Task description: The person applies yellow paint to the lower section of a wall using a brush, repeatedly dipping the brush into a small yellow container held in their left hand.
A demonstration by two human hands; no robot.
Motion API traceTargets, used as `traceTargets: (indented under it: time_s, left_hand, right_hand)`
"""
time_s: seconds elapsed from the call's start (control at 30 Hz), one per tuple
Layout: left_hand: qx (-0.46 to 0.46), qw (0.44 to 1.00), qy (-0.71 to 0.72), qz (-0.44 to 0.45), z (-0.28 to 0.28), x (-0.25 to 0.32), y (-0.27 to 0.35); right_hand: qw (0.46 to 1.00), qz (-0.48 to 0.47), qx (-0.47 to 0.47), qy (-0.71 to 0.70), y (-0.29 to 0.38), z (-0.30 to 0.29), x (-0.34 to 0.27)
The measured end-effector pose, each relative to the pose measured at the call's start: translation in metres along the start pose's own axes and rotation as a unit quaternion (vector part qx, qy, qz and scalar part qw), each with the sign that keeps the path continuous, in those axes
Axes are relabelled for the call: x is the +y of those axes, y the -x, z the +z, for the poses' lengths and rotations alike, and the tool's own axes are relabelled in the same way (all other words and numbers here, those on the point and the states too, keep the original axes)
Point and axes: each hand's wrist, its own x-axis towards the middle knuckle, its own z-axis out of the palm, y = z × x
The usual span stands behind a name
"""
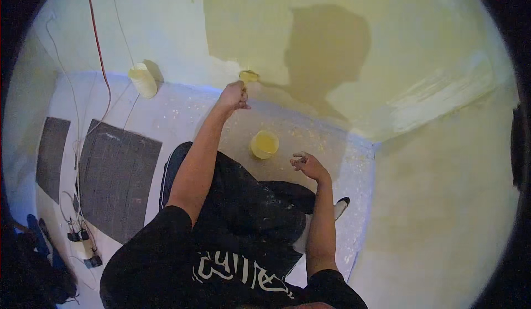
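Note:
My left hand [234, 96] is closed around a paintbrush [249, 76], most of whose handle is hidden by the fingers. The yellow-coated bristles meet the low part of the wall [253, 31], beside a pale patch along its bottom edge. On the floor between my two hands stands a tub of yellow paint [264, 144]. To the right of that tub my right hand [309, 166] hovers with loosely curled fingers apart and nothing in them. Stains mark its fingertips.
A pale cylindrical container [143, 81] leans by the wall at left. A red cable [97, 39] hangs near it. Dark mats [120, 180] lie on the speckled floor, with a cluster of plugs and cords [81, 238] below. Walls meet in a corner [374, 143] at right.

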Motion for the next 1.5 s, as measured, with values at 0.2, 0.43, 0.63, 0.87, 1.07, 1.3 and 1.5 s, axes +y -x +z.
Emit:
traceTargets:
  time_s: [0.2, 0.43, 0.63, 0.87, 1.07, 1.3, 1.5]
  left_hand:
    - [-0.028, 0.994, 0.011, 0.107, -0.002, 0.02, 0.008]
    - [-0.025, 0.994, -0.055, 0.091, 0.006, 0.05, 0.044]
    - [-0.006, 0.996, -0.064, -0.058, -0.005, 0.019, 0.021]
    - [0.032, 0.996, -0.069, 0.05, -0.02, -0.01, -0.018]
    - [-0.005, 0.993, -0.001, 0.118, 0.007, 0.034, 0.013]
    - [-0.016, 1.0, -0.02, -0.008, -0.006, 0.056, 0.051]
    - [0.016, 0.995, -0.061, -0.083, -0.031, 0.022, 0.013]
  right_hand:
    - [0.998, -0.051, -0.004, -0.026, 0.001, -0.001, 0.004]
    - [0.999, -0.033, 0.014, -0.031, 0.002, -0.005, 0.013]
    - [0.998, -0.046, -0.007, -0.033, -0.005, -0.003, 0.007]
    - [1.0, -0.011, -0.011, 0.01, -0.001, 0.001, -0.01]
    - [0.998, -0.028, 0.007, -0.048, 0.0, -0.003, 0.014]
    - [1.0, -0.021, -0.016, -0.014, -0.002, -0.003, 0.004]
    - [1.0, -0.007, -0.003, -0.023, 0.002, 0.0, -0.003]
